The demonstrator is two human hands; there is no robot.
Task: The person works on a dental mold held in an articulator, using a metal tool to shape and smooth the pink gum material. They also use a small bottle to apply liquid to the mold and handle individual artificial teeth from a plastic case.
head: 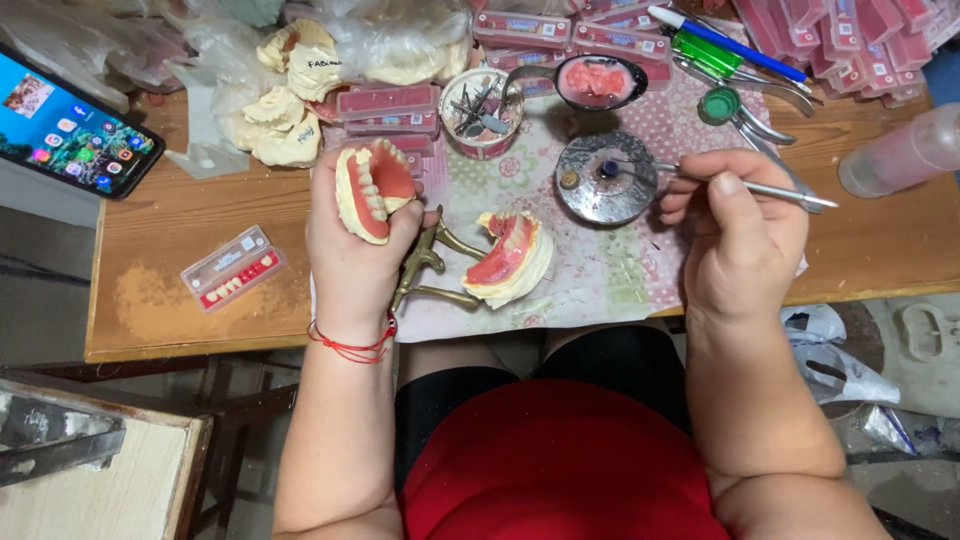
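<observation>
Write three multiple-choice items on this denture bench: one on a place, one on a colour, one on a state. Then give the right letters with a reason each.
1. Where is the phone?
A. table's far left
B. on the flowered cloth
C. beside the bottle

2. What colour is the cord on the left hand's wrist?
A. blue
B. red
C. white

3. How is the metal tool held?
A. lying loose on the table
B. standing in the cup
C. gripped in the right hand

Answers: 1 A, the phone lies at the left edge. 2 B, a red cord circles the wrist. 3 C, fingers close round the tool's shaft; the left hand holds a denture model.
</observation>
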